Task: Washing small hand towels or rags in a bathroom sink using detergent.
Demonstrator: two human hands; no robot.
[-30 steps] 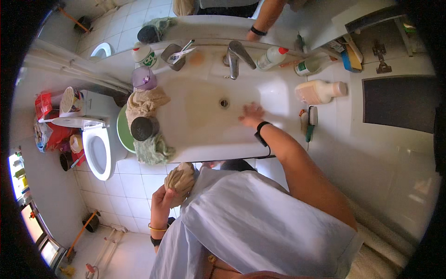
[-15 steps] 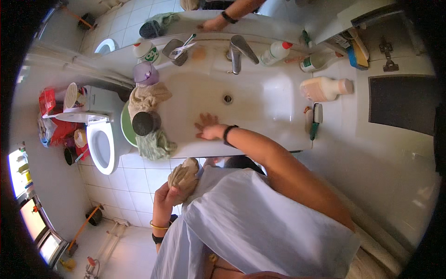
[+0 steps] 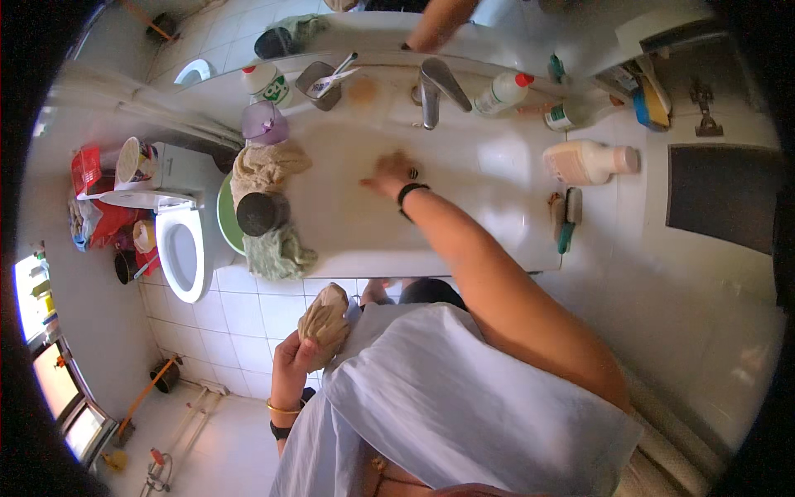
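My left hand [image 3: 290, 358] is closed on a bunched beige cloth [image 3: 324, 319], held in front of the basin's near edge. In the white basin [image 3: 348, 236], my right hand [image 3: 391, 174] is palm down at the bottom beside the drain [image 3: 413, 173]. Motion blurs its fingers somewhat, but the thumb stands apart and the hand holds nothing. Above it is the grey faucet [image 3: 435, 91]. On the basin's left rim lie a tan cloth [image 3: 269, 166], a dark round object [image 3: 258, 214] and a green cloth [image 3: 280, 253].
A purple cup [image 3: 265, 123], a toothbrush holder [image 3: 320, 87] and a red-capped bottle [image 3: 505, 93] stand along the back rim. On the right are a peach bottle [image 3: 590, 161] and brushes [image 3: 566, 222]. A toilet [image 3: 184, 257] is at left, beside a green tub [image 3: 229, 217].
My right hand has slid across the basin floor, away from me and to the right, up to the drain. My left hand keeps its hold on the beige cloth.
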